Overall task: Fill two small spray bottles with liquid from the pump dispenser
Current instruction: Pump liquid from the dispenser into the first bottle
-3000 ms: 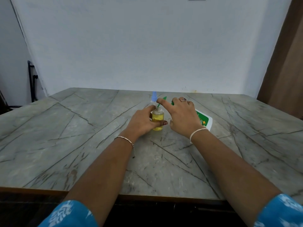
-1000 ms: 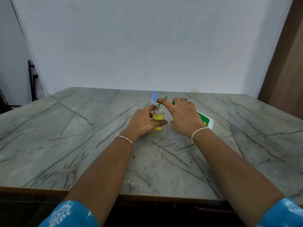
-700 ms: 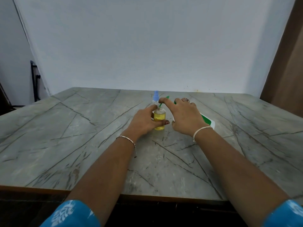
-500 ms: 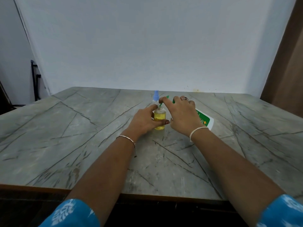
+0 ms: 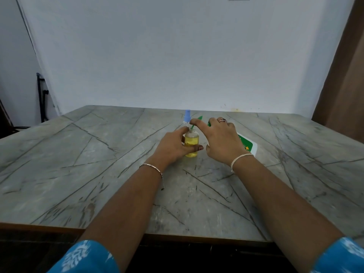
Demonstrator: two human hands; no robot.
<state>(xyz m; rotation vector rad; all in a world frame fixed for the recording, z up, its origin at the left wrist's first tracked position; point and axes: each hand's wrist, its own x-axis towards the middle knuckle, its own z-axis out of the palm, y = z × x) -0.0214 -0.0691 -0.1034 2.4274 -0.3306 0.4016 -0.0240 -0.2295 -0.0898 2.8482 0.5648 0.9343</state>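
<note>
the left hand (image 5: 175, 146) grips the open small bottle (image 5: 191, 143), upright on the marble table (image 5: 78, 164) and nearly full of yellow liquid. the right hand (image 5: 222, 140) clasps the tilted pump dispenser (image 5: 248, 146), forefinger on its green spout (image 5: 194, 125) at the bottle's neck. best to press in short, gentle strokes, spout centred, stopping before overflow. a blue-capped spray bottle (image 5: 187, 115) stands just behind.

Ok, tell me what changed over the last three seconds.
Nothing visibly moved, taken or released. The left hand still grips the small bottle of yellow liquid. The right hand still holds the dispenser, forefinger on its green nozzle at the bottle's neck. The blue-capped bottle stays behind them.
</note>
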